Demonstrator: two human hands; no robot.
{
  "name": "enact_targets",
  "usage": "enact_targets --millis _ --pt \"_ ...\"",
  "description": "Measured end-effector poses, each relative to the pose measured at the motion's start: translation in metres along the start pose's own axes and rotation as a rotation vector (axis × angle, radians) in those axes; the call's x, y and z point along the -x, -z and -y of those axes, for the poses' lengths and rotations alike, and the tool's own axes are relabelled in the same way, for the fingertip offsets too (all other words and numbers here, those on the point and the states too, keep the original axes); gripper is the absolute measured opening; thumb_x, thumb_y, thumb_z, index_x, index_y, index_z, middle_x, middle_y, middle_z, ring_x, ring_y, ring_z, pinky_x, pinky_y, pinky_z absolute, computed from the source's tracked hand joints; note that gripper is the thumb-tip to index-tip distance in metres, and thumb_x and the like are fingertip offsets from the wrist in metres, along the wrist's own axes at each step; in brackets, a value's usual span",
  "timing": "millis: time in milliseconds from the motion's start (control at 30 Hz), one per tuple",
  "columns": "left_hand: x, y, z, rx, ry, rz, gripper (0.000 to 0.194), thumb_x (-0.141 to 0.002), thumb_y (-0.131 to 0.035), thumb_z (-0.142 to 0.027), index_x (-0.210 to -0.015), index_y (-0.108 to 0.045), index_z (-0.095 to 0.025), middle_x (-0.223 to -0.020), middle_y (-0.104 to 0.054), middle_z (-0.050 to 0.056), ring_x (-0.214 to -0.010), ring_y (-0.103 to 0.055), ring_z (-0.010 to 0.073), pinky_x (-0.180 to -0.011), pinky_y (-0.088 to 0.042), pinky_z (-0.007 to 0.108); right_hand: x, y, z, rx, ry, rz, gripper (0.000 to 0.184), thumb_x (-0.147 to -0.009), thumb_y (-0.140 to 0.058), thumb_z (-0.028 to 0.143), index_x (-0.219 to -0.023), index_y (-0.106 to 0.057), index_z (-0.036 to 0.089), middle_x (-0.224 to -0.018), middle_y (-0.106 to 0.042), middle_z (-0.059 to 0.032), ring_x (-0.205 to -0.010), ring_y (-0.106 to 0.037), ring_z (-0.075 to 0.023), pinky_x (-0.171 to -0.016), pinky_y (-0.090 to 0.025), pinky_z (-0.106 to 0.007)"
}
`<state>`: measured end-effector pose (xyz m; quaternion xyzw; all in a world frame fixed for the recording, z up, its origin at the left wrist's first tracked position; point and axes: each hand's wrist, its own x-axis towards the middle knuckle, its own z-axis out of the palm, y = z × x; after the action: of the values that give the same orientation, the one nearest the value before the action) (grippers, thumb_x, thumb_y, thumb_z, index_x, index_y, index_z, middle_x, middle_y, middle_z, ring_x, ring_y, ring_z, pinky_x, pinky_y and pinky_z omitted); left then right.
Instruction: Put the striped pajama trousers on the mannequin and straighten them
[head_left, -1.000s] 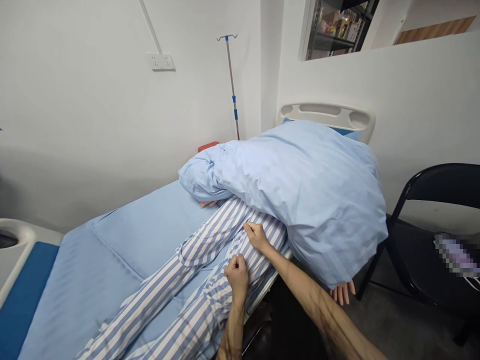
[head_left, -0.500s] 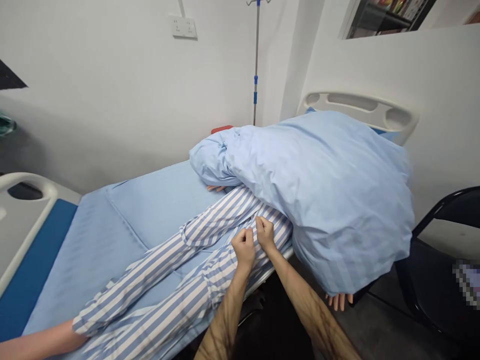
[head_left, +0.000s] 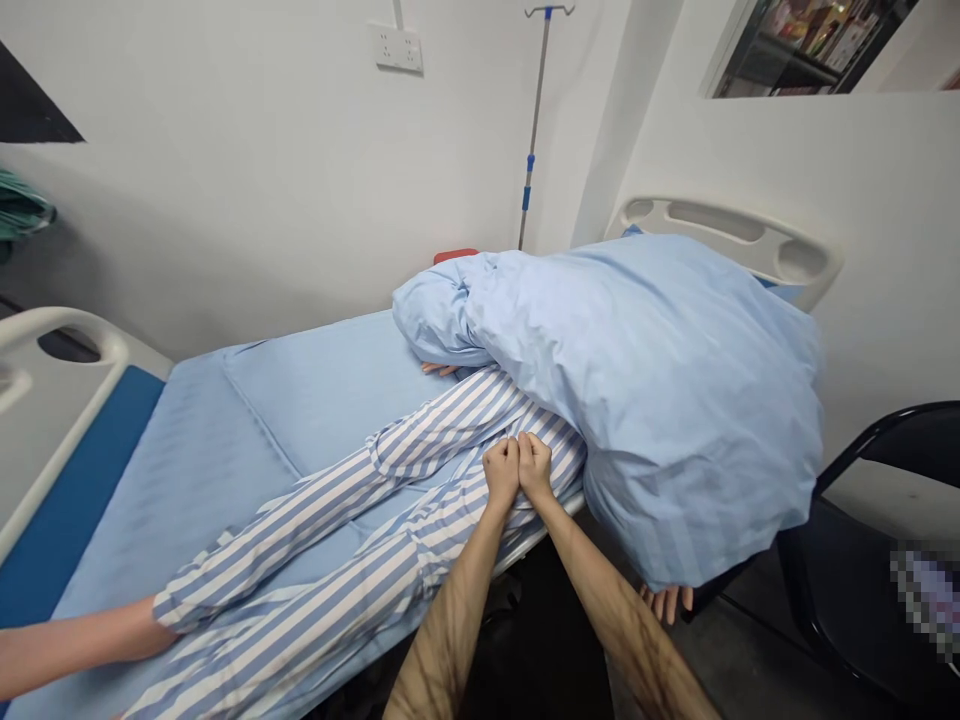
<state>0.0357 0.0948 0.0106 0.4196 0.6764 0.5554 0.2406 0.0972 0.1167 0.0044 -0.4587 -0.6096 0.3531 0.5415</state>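
Observation:
A figure in blue-and-white striped pyjamas (head_left: pixel 300 510) lies on the bed, its upper body hidden under a light blue duvet (head_left: pixel 667 400). My left hand (head_left: pixel 501 473) and my right hand (head_left: pixel 535 467) sit side by side, closed on the pyjama fabric (head_left: pixel 517 510) at the figure's middle. Their knuckles touch. One hand of the figure (head_left: pixel 439 369) shows beyond the stripes, and another (head_left: pixel 664 602) hangs below the duvet's edge. A bare limb (head_left: pixel 75 640) comes out of a striped cuff at lower left.
The bed has a pale blue sheet (head_left: pixel 315 390), white end boards (head_left: pixel 720 240) and a metal side rail (head_left: pixel 547 525). An IV pole (head_left: pixel 534 120) and wall socket (head_left: pixel 395 47) stand behind it. A black chair (head_left: pixel 862 560) stands at right.
My two hands have come together from slightly apart and now touch. The view has shifted, so the bed sits further right and lower in the frame.

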Motion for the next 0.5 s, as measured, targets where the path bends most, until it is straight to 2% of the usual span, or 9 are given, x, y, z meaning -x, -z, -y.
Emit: enact_targets --millis 100,233,300,367,500 --pt "0.004 0.005 -0.003 -0.023 0.006 -0.005 0.039 -0.084 -0.043 -0.030 -0.047 -0.033 -0.020 -0.045 -0.038 -0.003 -0.048 -0.034 0.0091 -0.054 -0.023 0.026 -0.013 0.008 0.020 0.043 0.054 0.073 0.043 -0.090 -0.042 0.043 -0.054 -0.031 0.022 -0.048 -0.033 0.0056 -0.048 -0.031 -0.0096 -0.049 -0.026 -0.026" --pt "0.010 0.009 -0.004 -0.037 -0.014 0.005 0.040 -0.084 -0.041 -0.031 -0.048 -0.027 -0.020 -0.044 -0.029 -0.004 -0.048 -0.031 0.0088 -0.055 -0.022 0.027 -0.042 0.021 0.058 0.114 0.218 0.147 0.043 -0.090 -0.042 0.041 -0.055 -0.028 0.022 -0.048 -0.029 0.0062 -0.048 -0.029 -0.0086 -0.051 -0.024 -0.026" --pt "0.014 0.011 -0.003 -0.040 -0.024 0.017 0.040 -0.084 -0.040 -0.032 -0.048 -0.025 -0.020 -0.045 -0.027 -0.005 -0.048 -0.030 0.0085 -0.055 -0.021 0.027 -0.053 0.023 0.064 0.139 0.255 0.152 0.042 -0.091 -0.041 0.041 -0.056 -0.027 0.022 -0.049 -0.028 0.0064 -0.048 -0.028 -0.0082 -0.052 -0.023 -0.026" --pt "0.019 0.012 -0.001 -0.051 -0.026 0.024 0.040 -0.083 -0.041 -0.031 -0.049 -0.024 -0.020 -0.046 -0.025 -0.005 -0.048 -0.028 0.0084 -0.055 -0.021 0.027 -0.058 0.022 0.054 0.165 0.239 0.167 0.043 -0.090 -0.042 0.041 -0.055 -0.026 0.022 -0.048 -0.028 0.0064 -0.048 -0.027 -0.0082 -0.052 -0.023 -0.026" --pt "0.028 0.015 0.002 -0.088 -0.031 0.050 0.040 -0.083 -0.041 -0.030 -0.049 -0.023 -0.020 -0.046 -0.024 -0.005 -0.048 -0.025 0.0086 -0.055 -0.020 0.028 -0.052 0.019 0.011 0.182 0.101 0.196 0.043 -0.088 -0.041 0.043 -0.054 -0.029 0.022 -0.047 -0.029 0.0061 -0.049 -0.029 -0.0088 -0.051 -0.023 -0.027"
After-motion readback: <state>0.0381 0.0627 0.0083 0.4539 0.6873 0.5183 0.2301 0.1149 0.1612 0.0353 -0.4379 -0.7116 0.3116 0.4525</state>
